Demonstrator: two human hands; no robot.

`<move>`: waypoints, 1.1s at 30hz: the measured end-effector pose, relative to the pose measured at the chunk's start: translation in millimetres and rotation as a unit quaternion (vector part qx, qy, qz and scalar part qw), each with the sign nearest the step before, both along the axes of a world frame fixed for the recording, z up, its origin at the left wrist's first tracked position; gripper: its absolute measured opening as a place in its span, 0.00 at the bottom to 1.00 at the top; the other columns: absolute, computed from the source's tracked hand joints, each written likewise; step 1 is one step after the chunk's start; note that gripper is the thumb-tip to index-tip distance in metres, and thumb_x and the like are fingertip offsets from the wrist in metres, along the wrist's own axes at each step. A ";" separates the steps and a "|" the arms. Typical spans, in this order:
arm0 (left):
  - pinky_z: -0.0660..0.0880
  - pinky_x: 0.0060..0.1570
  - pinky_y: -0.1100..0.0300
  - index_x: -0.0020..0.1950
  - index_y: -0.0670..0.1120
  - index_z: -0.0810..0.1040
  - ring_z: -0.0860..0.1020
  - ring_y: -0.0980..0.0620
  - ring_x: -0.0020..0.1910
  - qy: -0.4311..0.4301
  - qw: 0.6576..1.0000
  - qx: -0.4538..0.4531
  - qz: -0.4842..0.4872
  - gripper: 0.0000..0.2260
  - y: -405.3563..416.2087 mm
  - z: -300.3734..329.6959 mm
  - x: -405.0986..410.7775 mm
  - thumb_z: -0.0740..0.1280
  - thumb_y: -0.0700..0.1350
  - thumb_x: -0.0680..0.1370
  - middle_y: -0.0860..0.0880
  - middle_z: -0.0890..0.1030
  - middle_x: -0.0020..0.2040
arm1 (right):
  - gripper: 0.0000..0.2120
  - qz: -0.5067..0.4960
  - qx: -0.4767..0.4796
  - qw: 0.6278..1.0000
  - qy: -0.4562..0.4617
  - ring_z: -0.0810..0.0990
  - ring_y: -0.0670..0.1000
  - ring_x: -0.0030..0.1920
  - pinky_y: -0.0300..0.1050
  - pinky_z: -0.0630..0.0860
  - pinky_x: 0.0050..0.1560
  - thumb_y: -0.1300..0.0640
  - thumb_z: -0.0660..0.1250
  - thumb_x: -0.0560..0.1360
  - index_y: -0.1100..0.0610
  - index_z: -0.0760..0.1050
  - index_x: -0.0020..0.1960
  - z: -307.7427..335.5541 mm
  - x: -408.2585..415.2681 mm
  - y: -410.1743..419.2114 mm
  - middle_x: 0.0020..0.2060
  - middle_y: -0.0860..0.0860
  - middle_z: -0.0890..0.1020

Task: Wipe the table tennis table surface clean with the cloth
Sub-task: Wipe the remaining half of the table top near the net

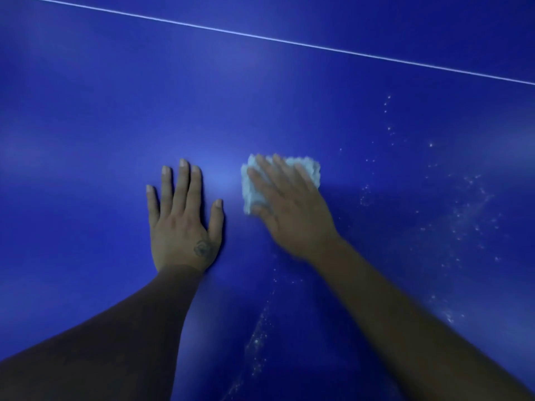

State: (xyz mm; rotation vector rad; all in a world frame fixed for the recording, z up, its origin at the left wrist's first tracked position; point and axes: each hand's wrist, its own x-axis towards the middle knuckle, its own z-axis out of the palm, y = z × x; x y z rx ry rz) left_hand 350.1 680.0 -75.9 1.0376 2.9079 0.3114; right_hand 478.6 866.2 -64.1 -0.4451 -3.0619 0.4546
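Note:
The blue table tennis table (101,125) fills the view. A small pale folded cloth (309,169) lies on it near the middle. My right hand (289,209) presses flat on the cloth with straight, spread fingers; the hand is blurred by motion and covers most of the cloth. My left hand (182,218) rests flat on the table just left of the cloth, fingers straight, holding nothing.
A thin white line (289,41) crosses the table diagonally at the top. White specks and droplets (463,221) are scattered over the right side, and a streak of specks (257,340) runs below my right hand.

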 end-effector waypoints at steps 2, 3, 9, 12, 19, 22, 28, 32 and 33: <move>0.49 0.83 0.38 0.85 0.44 0.61 0.51 0.44 0.86 0.005 1.000 0.011 0.001 0.30 0.6 0.9 -1.0 0.55 0.58 0.86 0.48 0.58 0.86 | 0.29 -0.025 0.037 0.999 0.002 0.62 0.59 0.83 0.63 0.58 0.83 0.43 0.51 0.89 0.55 0.61 0.85 -3.7 -31.7 46.8 0.84 0.53 0.64; 0.49 0.83 0.38 0.85 0.45 0.61 0.51 0.45 0.86 0.005 1.000 0.016 0.005 0.30 1.0 1.5 0.0 0.56 0.58 0.86 0.48 0.58 0.86 | 0.29 -0.038 0.049 0.998 -0.006 0.64 0.61 0.83 0.65 0.58 0.82 0.42 0.50 0.88 0.55 0.62 0.85 -3.3 -44.2 71.3 0.83 0.54 0.65; 0.50 0.83 0.39 0.85 0.45 0.63 0.52 0.45 0.86 0.001 1.000 0.026 0.012 0.29 1.7 -0.2 -1.0 0.58 0.56 0.86 0.48 0.59 0.86 | 0.31 -0.188 0.052 0.978 -0.067 0.56 0.58 0.85 0.69 0.50 0.81 0.41 0.45 0.87 0.52 0.53 0.87 3.8 -53.0 199.8 0.86 0.51 0.56; 0.50 0.83 0.39 0.85 0.45 0.63 0.51 0.46 0.86 -0.002 1.000 0.025 0.015 0.29 2.3 0.0 -0.8 0.58 0.56 0.86 0.48 0.59 0.86 | 0.30 -0.275 0.024 0.959 -0.057 0.54 0.58 0.85 0.68 0.49 0.83 0.41 0.45 0.88 0.52 0.53 0.87 3.4 -18.0 201.8 0.86 0.52 0.55; 0.49 0.84 0.39 0.85 0.45 0.61 0.50 0.46 0.86 -0.010 1.000 0.018 0.015 0.30 1.9 1.3 -1.0 0.58 0.56 0.86 0.48 0.58 0.86 | 0.29 -0.267 0.048 0.962 -0.030 0.54 0.61 0.86 0.67 0.52 0.83 0.44 0.50 0.90 0.55 0.54 0.87 1.9 65.8 19.2 0.86 0.56 0.55; 0.48 0.84 0.39 0.85 0.45 0.61 0.50 0.46 0.86 -0.010 1.000 0.019 0.014 0.30 1.4 1.2 -0.8 0.58 0.56 0.86 0.49 0.57 0.87 | 0.29 -0.229 0.031 0.973 -0.016 0.54 0.60 0.86 0.68 0.50 0.83 0.44 0.53 0.89 0.55 0.57 0.86 -0.4 74.1 -8.4 0.86 0.54 0.57; 0.48 0.84 0.40 0.85 0.45 0.61 0.51 0.46 0.86 -0.009 1.000 0.022 0.016 0.30 2.1 1.0 0.4 0.57 0.56 0.86 0.49 0.57 0.86 | 0.29 -0.329 0.070 0.942 0.011 0.59 0.60 0.84 0.68 0.55 0.82 0.41 0.49 0.89 0.54 0.60 0.86 -15.7 15.8 100.5 0.85 0.55 0.61; 0.48 0.84 0.40 0.85 0.45 0.61 0.51 0.46 0.86 -0.004 1.000 0.025 0.015 0.29 0.7 -0.6 0.5 0.56 0.57 0.86 0.48 0.58 0.86 | 0.30 -0.319 0.057 0.946 0.018 0.57 0.60 0.85 0.67 0.52 0.83 0.41 0.49 0.88 0.53 0.58 0.86 -16.7 -7.6 84.4 0.85 0.54 0.60; 0.49 0.84 0.39 0.85 0.45 0.62 0.51 0.45 0.86 -0.002 1.000 0.027 0.014 0.29 0.2 -1.2 0.0 0.56 0.57 0.86 0.48 0.58 0.86 | 0.29 -0.293 0.058 0.954 0.017 0.57 0.60 0.85 0.67 0.52 0.82 0.41 0.49 0.89 0.53 0.59 0.86 -15.0 -5.3 65.0 0.85 0.54 0.59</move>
